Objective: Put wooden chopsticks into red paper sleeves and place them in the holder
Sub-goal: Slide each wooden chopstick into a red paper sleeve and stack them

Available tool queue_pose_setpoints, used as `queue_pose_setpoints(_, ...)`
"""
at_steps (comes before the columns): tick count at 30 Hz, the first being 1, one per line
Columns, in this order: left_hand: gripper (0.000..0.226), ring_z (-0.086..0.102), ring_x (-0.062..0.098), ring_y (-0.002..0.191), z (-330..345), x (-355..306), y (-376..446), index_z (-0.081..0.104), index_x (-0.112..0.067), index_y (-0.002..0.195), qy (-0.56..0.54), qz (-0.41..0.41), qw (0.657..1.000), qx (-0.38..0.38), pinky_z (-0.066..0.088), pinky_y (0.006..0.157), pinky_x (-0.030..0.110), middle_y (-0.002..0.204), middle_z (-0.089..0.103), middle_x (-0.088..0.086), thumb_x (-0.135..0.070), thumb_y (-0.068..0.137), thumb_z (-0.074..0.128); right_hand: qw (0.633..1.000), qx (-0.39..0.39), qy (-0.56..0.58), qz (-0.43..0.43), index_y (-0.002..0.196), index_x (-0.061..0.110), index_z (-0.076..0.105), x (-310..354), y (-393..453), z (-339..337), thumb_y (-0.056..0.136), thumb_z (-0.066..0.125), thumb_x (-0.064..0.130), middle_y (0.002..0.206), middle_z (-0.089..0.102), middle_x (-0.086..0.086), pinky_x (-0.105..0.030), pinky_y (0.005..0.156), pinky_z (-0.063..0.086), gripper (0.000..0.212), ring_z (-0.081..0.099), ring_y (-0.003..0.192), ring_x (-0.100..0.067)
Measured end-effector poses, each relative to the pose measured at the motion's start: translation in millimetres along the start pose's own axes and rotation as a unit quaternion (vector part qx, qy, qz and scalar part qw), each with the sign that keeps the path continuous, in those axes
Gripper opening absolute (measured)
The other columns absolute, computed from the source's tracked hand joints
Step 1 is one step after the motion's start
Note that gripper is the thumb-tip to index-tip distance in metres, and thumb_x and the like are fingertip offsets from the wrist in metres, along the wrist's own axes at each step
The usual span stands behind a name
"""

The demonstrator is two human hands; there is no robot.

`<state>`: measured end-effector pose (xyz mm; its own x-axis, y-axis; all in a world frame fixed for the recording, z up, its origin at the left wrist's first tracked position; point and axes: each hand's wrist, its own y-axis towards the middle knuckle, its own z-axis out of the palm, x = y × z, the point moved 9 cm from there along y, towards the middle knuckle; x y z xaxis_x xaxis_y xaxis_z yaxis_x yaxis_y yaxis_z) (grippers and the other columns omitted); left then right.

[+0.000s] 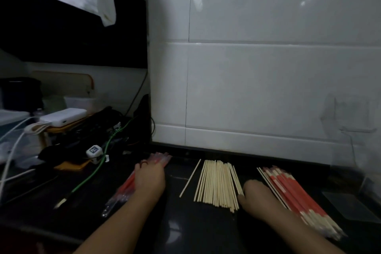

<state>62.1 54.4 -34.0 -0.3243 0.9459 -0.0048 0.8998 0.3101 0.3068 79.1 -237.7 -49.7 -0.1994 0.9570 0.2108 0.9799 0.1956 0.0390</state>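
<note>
On the dark counter (185, 227), below the white tiled wall (257, 78), lay a loose pile of bare wooden chopsticks (218, 183), roughly parallel and pointing away. Just left of the pile, apart from it, lay a single chopstick (190, 178), tilted slightly. At the pile's right edge rested the right hand (257, 194), knuckles up, fingers curled down among the nearest sticks; could not tell whether any stick was actually pinched. Directly right of that hand, touching it, lay a bundle of sleeved chopsticks (296, 198), red paper over the upper parts, bare wood showing at the near ends. Farther left rested the left hand (149, 179), laid on a clear packet of red paper sleeves (125, 189) running diagonally across the counter; fingers bent over the packet's far part, though blur hid whether gripping or only pressing. Beyond the packet, at far left, sat a tangle of black gear with a green cable (92, 173), white cables (12, 150) and a white power bank (64, 116). Holder not made out anywhere in the dim view.
</note>
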Motion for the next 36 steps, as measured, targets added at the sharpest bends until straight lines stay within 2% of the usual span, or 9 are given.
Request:
queue_pose_setpoints(5, 0.037, 0.053, 0.024, 0.120, 4.7, 10.3, 3.8, 0.060, -0.021, 0.124, 0.050, -0.026, 0.998, -0.008, 0.037, 0.095, 0.035, 0.126, 0.064, 0.002, -0.015, 0.092, 0.044, 0.999, -0.007, 0.020, 0.027, 0.067, 0.020, 0.037, -1.3, -1.4, -4.4, 0.091, 0.053, 0.021, 0.069, 0.042, 0.007, -0.015, 0.041, 0.024, 0.029, 0.038, 0.056, -0.004)
queue_pose_setpoints(11, 0.041, 0.051, 0.026, 0.123, 4.8, 11.4, 7.1, 0.055, -0.022, 0.134, 0.019, -0.033, 0.999, -0.029, 0.036, 0.097, 0.036, 0.141, 0.054, 0.003, -0.036, 0.096, 0.052, 0.997, -0.015, 0.039, 0.062, 0.065, 0.018, 0.039, -6.7, 0.9, -4.9, 0.085, 0.058, 0.021, 0.066, 0.046, 0.004, -0.019, 0.041, 0.024, 0.029, 0.044, 0.056, -0.008)
queue_pose_setpoints(16, 0.037, 0.055, 0.026, 0.115, 4.6, 15.6, 6.9, 0.063, -0.019, 0.125, 0.021, -0.047, 0.998, -0.040, 0.038, 0.093, 0.037, 0.126, 0.063, 0.003, -0.018, 0.092, 0.045, 0.996, -0.018, 0.063, 0.065, 0.064, 0.016, 0.041, -5.4, -4.5, -7.3, 0.084, 0.059, 0.017, 0.063, 0.048, 0.004, -0.017, 0.037, 0.023, 0.027, 0.043, 0.051, -0.005)
queue_pose_setpoints(19, 0.037, 0.058, 0.026, 0.113, -1.0, 11.4, 7.8, 0.061, -0.019, 0.125, -0.017, -0.042, 0.997, -0.056, 0.038, 0.090, 0.038, 0.123, 0.065, 0.003, -0.027, 0.090, 0.050, 0.996, -0.019, 0.067, 0.058, 0.067, 0.017, 0.040, -1.6, -7.7, -11.4, 0.086, 0.058, 0.017, 0.067, 0.047, 0.005, -0.015, 0.038, 0.025, 0.026, 0.042, 0.054, -0.004)
queue_pose_setpoints(24, 0.015, 0.065, 0.032, 0.092, -38.4, -11.2, 5.1, 0.063, -0.015, 0.093, -0.178, -0.014, 0.977, -0.116, 0.042, 0.082, 0.037, 0.092, 0.073, 0.010, -0.027, 0.091, 0.054, 0.996, -0.019, 0.062, 0.061, 0.067, 0.017, 0.038, 1.9, -8.8, -15.3, 0.084, 0.055, 0.015, 0.069, 0.045, 0.004, -0.017, 0.042, 0.031, 0.024, 0.043, 0.056, -0.007)
queue_pose_setpoints(27, 0.007, 0.068, 0.030, 0.084, -48.1, -25.2, 6.7, 0.060, -0.014, 0.092, -0.374, -0.009, 0.922, -0.103, 0.053, 0.078, 0.040, 0.085, 0.073, 0.008, -0.020, 0.092, 0.057, 0.998, -0.024, 0.013, 0.049, 0.067, 0.017, 0.036, 10.6, -13.1, -17.3, 0.086, 0.051, 0.011, 0.075, 0.048, 0.001, -0.025, 0.059, 0.044, 0.024, 0.050, 0.069, -0.015)
queue_pose_setpoints(30, 0.010, 0.067, 0.021, 0.073, -45.9, -45.5, 2.5, 0.055, -0.012, 0.106, -0.589, -0.039, 0.806, -0.045, 0.057, 0.067, 0.039, 0.080, 0.069, 0.006, -0.010, 0.096, 0.054, 0.999, -0.014, -0.032, 0.026, 0.066, 0.017, 0.033, 22.8, -17.3, -18.1, 0.091, 0.047, 0.009, 0.094, 0.059, -0.007, -0.027, 0.065, 0.042, 0.030, 0.061, 0.088, -0.020)
queue_pose_setpoints(32, 0.015, 0.061, 0.019, 0.069, -46.6, -61.6, -5.0, 0.054, -0.014, 0.113, -0.666, -0.060, 0.743, -0.020, 0.051, 0.058, 0.029, 0.083, 0.064, 0.009, -0.009, 0.100, 0.047, 0.999, -0.002, -0.044, 0.023, 0.068, 0.015, 0.038, 24.8, -16.8, -16.8, 0.092, 0.046, 0.008, 0.096, 0.060, -0.008, -0.027, 0.066, 0.042, 0.026, 0.064, 0.097, -0.023)
queue_pose_setpoints(36, 0.025, 0.050, 0.018, 0.063, -50.4, -85.1, -11.5, 0.061, -0.014, 0.109, -0.730, -0.086, 0.677, 0.040, 0.044, 0.058, 0.030, 0.077, 0.057, 0.008, -0.012, 0.102, 0.037, 0.999, 0.000, -0.001, 0.053, 0.077, 0.013, 0.049, 14.9, -16.0, -16.4, 0.090, 0.049, 0.009, 0.107, 0.064, -0.010, -0.025, 0.067, 0.043, 0.014, 0.064, 0.097, -0.024)
